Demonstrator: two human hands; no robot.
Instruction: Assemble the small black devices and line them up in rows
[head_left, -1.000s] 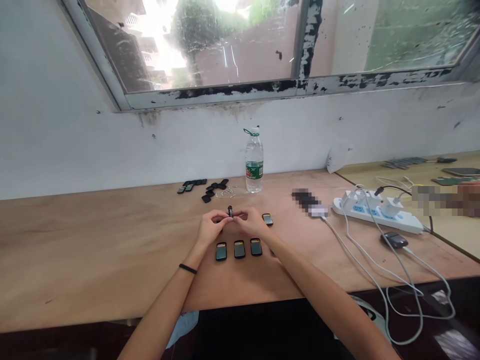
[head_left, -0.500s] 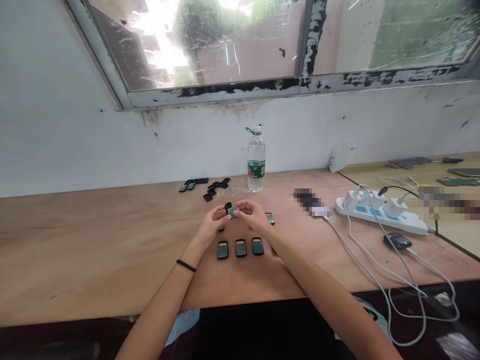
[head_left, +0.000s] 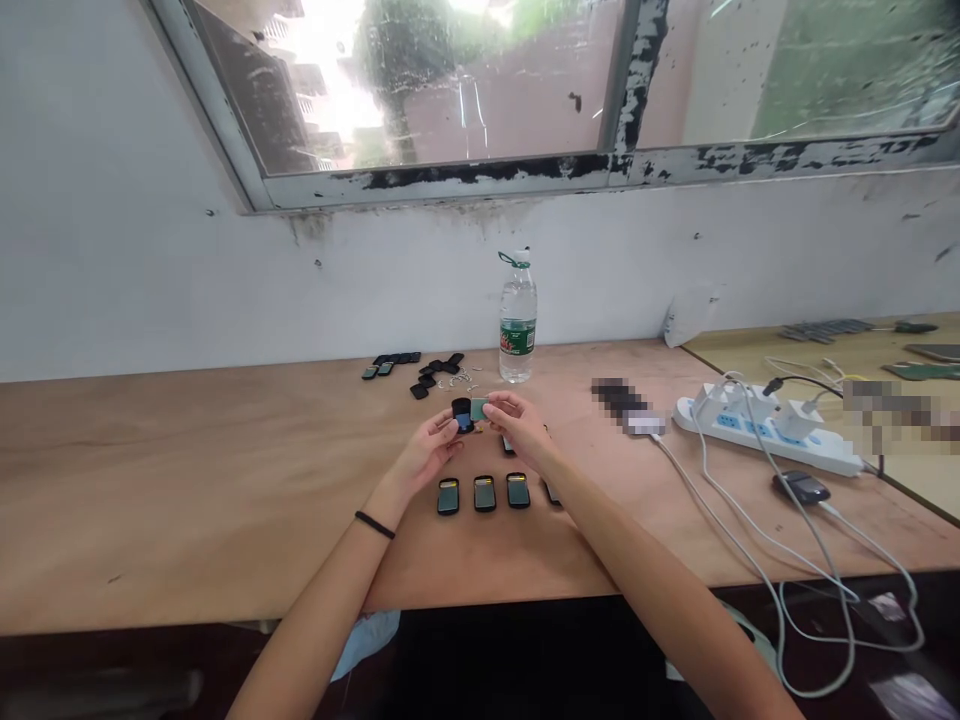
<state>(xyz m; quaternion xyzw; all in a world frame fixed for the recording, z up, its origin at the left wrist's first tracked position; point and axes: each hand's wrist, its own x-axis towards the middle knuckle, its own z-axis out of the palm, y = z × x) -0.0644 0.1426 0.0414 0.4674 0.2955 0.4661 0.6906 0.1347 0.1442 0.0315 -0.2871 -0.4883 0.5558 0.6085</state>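
Observation:
My left hand (head_left: 430, 449) is closed on a small black plastic case (head_left: 463, 414) with a dark bluish face, held just above the table. Between the thumb and fingers of my right hand (head_left: 517, 425) is a small green circuit board (head_left: 478, 409), close beside the case. Below my hands lie several similar black cases with grey-green faces, among them a left one (head_left: 448, 496), a middle one (head_left: 484, 493) and a right one (head_left: 517, 490). Another case (head_left: 508, 446) is partly covered by my right hand, and one more (head_left: 553, 493) by my right forearm.
Black parts (head_left: 427, 380) and small pale pieces (head_left: 459, 380) lie toward the wall, near more cases (head_left: 385, 369). A water bottle (head_left: 517, 330) stands behind my hands. To the right are a power strip (head_left: 772, 436), looping white cables and a black device (head_left: 801, 487).
The green board, earlier over the black case, is now apart from it on the right in my right hand. The case's bluish face now shows. The view has shifted slightly.

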